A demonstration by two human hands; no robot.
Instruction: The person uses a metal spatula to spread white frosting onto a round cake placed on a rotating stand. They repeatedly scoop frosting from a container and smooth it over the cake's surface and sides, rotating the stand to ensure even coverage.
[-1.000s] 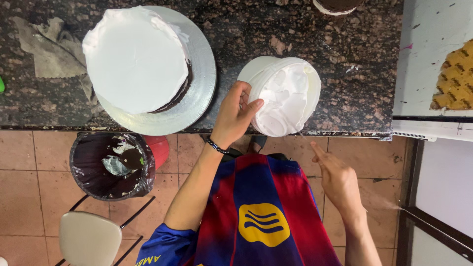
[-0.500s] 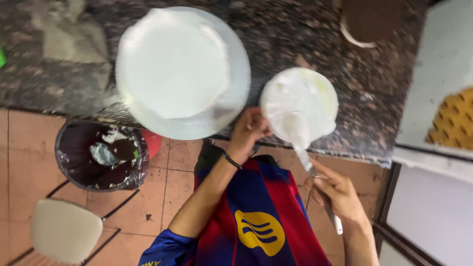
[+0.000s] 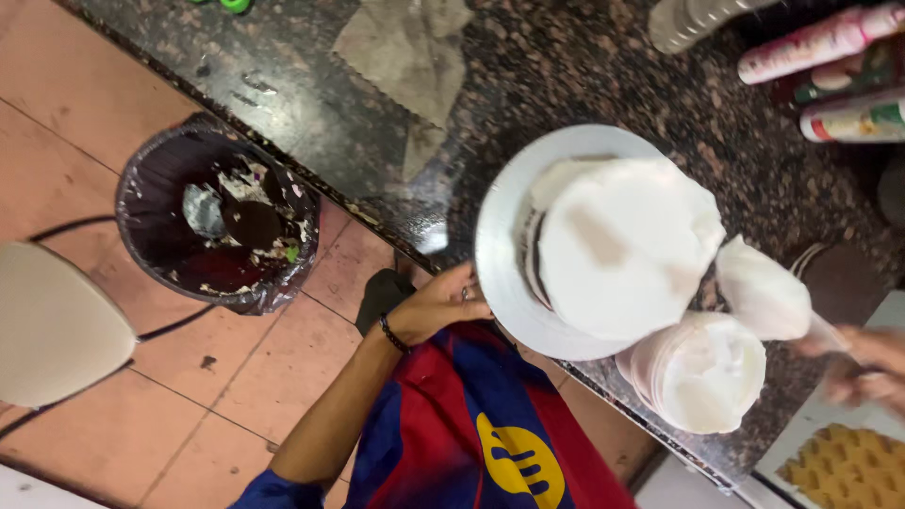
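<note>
Our left hand [image 3: 443, 306] grips the rim of the round white cake board [image 3: 504, 283] under the soft, fragile white-frosted cake [image 3: 622, 250], best handled by that stiff board, while our blurred right hand [image 3: 863, 363] holds a cream-laden spatula [image 3: 764, 287].

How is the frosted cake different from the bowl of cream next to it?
The cake is wider and sits on a white round board; the bowl of cream is smaller and stands directly on the dark counter. The cake shows a dark layer at its side, the bowl none. The left hand touches the board; the blurred right hand holds a cream-loaded spatula over the bowl. Both are white on top.
</note>
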